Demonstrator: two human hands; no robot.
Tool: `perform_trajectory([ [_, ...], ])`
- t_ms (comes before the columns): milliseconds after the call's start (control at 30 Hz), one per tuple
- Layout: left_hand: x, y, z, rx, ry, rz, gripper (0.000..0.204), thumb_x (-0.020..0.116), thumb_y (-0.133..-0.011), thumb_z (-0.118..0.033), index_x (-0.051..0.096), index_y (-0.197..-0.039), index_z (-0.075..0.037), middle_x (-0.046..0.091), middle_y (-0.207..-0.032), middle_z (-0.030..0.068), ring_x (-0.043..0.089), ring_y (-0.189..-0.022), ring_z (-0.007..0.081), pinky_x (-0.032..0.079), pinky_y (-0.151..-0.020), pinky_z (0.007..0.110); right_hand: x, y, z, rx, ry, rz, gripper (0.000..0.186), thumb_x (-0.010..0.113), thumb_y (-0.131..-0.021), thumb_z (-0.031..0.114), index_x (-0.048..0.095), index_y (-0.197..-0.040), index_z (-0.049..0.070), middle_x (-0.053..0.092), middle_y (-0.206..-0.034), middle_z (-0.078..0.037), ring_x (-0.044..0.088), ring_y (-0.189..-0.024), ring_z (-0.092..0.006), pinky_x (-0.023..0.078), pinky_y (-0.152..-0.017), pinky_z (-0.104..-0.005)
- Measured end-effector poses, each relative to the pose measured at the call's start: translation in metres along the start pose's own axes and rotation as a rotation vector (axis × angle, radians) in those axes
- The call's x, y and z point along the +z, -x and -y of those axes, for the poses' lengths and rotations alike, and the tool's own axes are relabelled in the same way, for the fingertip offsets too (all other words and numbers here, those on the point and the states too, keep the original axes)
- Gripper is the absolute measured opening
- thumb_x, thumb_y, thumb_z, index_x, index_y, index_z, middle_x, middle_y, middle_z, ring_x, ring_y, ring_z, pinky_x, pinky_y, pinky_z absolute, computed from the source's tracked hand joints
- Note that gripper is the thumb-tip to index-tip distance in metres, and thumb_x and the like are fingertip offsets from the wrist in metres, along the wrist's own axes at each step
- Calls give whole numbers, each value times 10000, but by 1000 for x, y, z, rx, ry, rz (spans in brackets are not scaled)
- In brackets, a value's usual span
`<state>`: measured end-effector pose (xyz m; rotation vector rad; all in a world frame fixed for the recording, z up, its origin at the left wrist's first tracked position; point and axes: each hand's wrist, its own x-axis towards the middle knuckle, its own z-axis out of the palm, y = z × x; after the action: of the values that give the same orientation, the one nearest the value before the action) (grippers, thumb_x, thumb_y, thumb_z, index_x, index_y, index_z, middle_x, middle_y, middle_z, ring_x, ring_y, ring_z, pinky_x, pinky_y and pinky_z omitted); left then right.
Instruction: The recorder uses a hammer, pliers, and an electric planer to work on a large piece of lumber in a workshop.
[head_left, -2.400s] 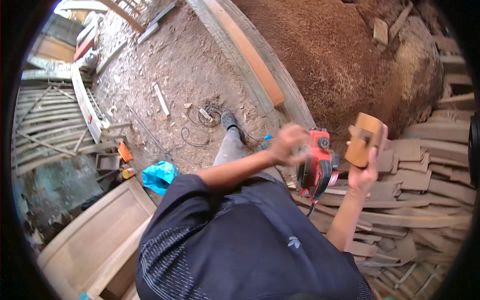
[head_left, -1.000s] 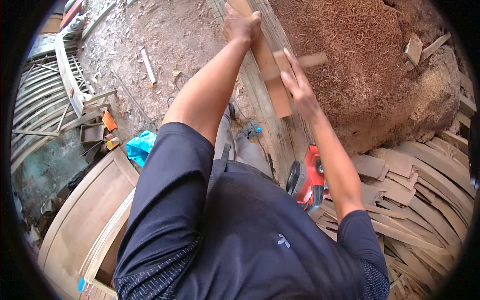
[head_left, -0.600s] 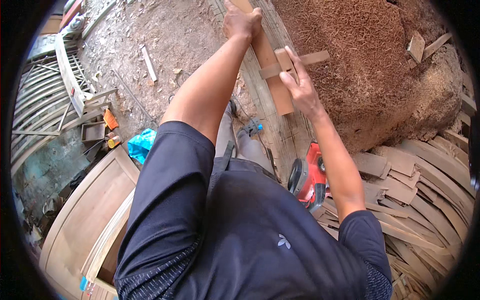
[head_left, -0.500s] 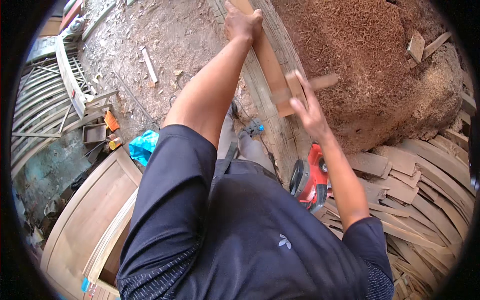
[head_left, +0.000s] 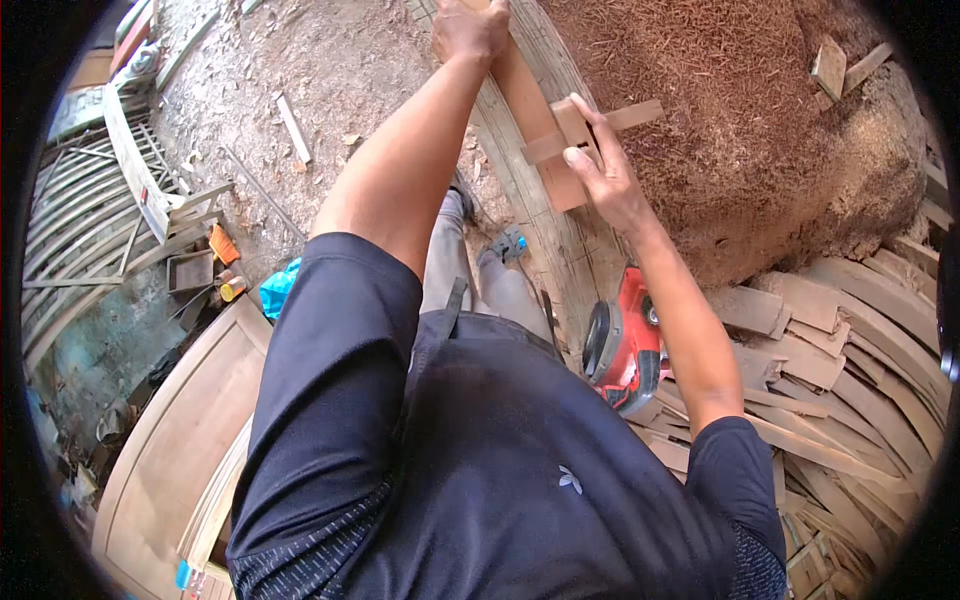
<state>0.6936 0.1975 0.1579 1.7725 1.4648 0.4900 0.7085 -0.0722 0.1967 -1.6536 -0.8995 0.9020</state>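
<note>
At the top of the view my left hand (head_left: pixel 468 30) is closed around the far part of a flat reddish-brown wooden board (head_left: pixel 530 95). The board lies lengthwise on a thick, weathered timber beam (head_left: pixel 505 140). My right hand (head_left: pixel 612 180) holds a wooden marking gauge (head_left: pixel 572 122), a small block with a thin flat bar running through it. Its block sits at the board's right edge, and the bar crosses over the board near its close end. Thumb and fingers are on either side of the block. The left fingertips are partly cut off by the frame.
A red and black power tool (head_left: pixel 628 345) rests by my right forearm. Wood shavings (head_left: pixel 700 90) heap up beyond the beam. Stacked curved offcuts (head_left: pixel 850 370) lie at right; a panelled wooden piece (head_left: pixel 180 430), a blue bag (head_left: pixel 278 290) and slatted frames (head_left: pixel 85 215) are at left.
The marking gauge and my right hand have shifted slightly up and left in the view, and the gauge is less blurred. My left hand and the board also sit a little higher.
</note>
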Motion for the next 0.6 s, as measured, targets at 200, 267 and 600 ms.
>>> perform_trajectory([
  [200, -8, 1, 0, 6, 17, -7, 759, 736, -819, -414, 537, -1412, 16, 682, -1207, 311, 659, -1153, 443, 518, -995, 488, -3, 58, -1, -8, 63, -1, 628, 576, -1008, 209, 359, -1565, 19, 434, -1576, -199, 365, -1494, -321, 259, -1232, -413],
  [267, -1, 1, -3, -18, 16, 3, 743, 739, -818, -414, 561, -1388, 27, 679, -1218, 308, 662, -1151, 439, 518, -995, 488, -7, 23, 2, -13, 49, -7, 641, 577, -1005, 217, 352, -1572, 23, 429, -1578, -201, 356, -1499, -326, 244, -1237, -427],
  [600, 6, -15, 19, 30, 25, -40, 698, 752, -805, -435, 625, -1303, 37, 712, -1141, 295, 692, -1116, 401, 542, -952, 472, -31, 96, 9, 131, -3, 47, 658, 564, -982, 165, 341, -1588, 36, 383, -1611, -171, 331, -1512, -284, 227, -1244, -411],
])
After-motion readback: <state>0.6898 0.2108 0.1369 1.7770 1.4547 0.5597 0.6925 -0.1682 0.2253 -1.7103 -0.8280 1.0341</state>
